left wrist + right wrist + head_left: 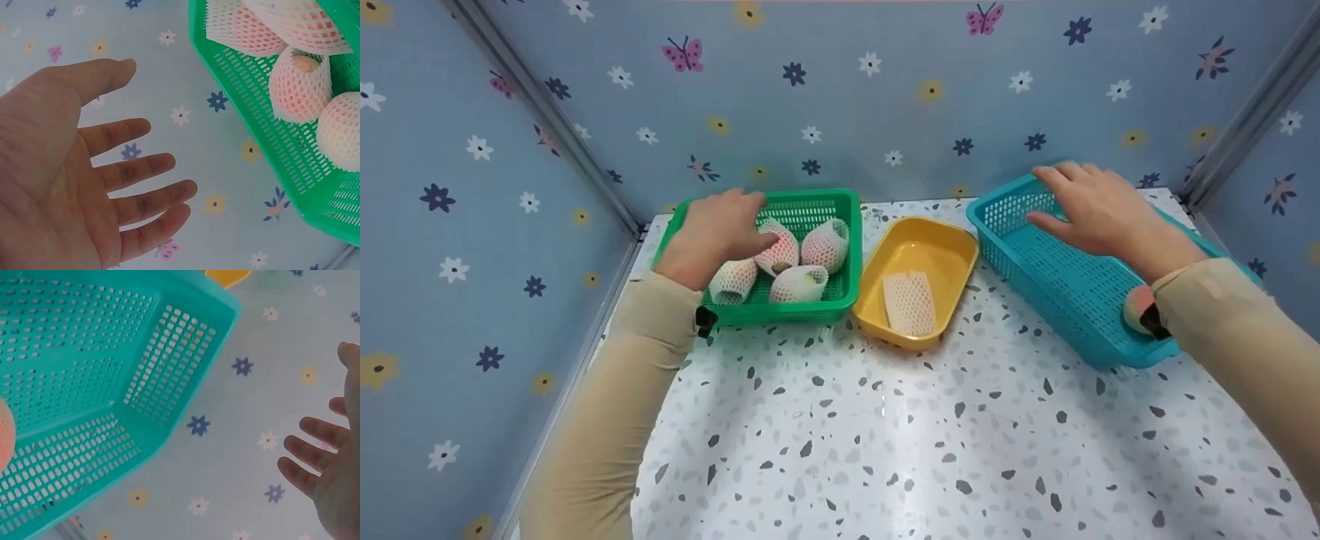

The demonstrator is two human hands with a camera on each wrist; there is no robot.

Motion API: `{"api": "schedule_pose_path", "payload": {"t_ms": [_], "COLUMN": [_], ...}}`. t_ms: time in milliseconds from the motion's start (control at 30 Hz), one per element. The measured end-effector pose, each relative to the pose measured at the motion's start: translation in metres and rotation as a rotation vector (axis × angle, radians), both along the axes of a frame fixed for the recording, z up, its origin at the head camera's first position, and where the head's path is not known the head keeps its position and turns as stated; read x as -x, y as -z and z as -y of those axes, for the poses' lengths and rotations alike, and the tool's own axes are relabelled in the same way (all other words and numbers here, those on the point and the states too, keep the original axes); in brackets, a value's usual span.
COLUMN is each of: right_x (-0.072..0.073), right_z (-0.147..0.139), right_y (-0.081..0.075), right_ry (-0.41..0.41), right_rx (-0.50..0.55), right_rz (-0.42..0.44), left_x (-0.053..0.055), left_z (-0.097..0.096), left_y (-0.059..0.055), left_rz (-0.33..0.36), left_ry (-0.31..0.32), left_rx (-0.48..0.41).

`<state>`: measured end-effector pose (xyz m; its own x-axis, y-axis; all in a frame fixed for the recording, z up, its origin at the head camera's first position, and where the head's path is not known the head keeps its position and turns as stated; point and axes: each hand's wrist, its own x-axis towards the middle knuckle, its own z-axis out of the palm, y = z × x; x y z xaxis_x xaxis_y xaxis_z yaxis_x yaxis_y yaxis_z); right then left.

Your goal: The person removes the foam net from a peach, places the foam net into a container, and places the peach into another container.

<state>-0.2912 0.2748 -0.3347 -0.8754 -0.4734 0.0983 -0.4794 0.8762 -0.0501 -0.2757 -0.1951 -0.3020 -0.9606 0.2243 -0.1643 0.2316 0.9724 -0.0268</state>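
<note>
In the head view, the person's left grip point(720, 232), a bare hand, hangs at left of centre over the rim of a green rectangular plastic basket point(780, 313), its thumb and fingers apart and nothing held; in that basket lie four peaches in white foam netting point(799, 285), close together; at centre a yellow rectangular plastic tray point(934, 251) bears a flattened white foam-net sleeve point(910, 304); at upper right the right grip point(1095, 206), likewise bare and holding nothing, hangs over a blue rectangular plastic basket point(1057, 251); near that basket's lower end sits one bare pinkish peach point(1136, 306), partly hidden by the right wrist; all three containers stand on the speckled white counter point(885, 420).

In the left wrist view, the left grip fills the lower left, palm showing, digits spread and well apart from the green basket at upper right; the netting could snag if fingertips hooked its mesh, and a careless pull could shove the neighbouring fruit.

In the right wrist view, the right grip stands at the right edge, fingers apart; the bare peach shows at far left; a bumped basket might set it rolling and bruise it.
</note>
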Motion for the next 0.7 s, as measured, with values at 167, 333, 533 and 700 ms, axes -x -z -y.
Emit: {"api": "schedule_pose_path", "payload": {"t_ms": [167, 333, 533, 700], "right_x": [-0.025, -0.049, -0.073, -0.090], "right_z": [0.016, 0.040, 0.057, 0.063], "right_y": [0.012, 0.022, 0.028, 0.032], "right_ry": [-0.093, -0.240, -0.333, -0.382], "right_rx": [0.013, -0.008, -0.032, -0.003], "right_rz": [-0.006, -0.079, -0.125, -0.092], "left_x": [-0.016, -0.036, -0.041, -0.037], "left_z": [-0.012, -0.016, -0.014, -0.006], "left_y": [0.013, 0.031, 0.044, 0.047], "left_rz": [-0.058, -0.091, -0.120, -0.069], "left_ry": [0.069, 0.119, 0.134, 0.076], "left_rx": [0.103, 0.102, 0.005, -0.130]}}
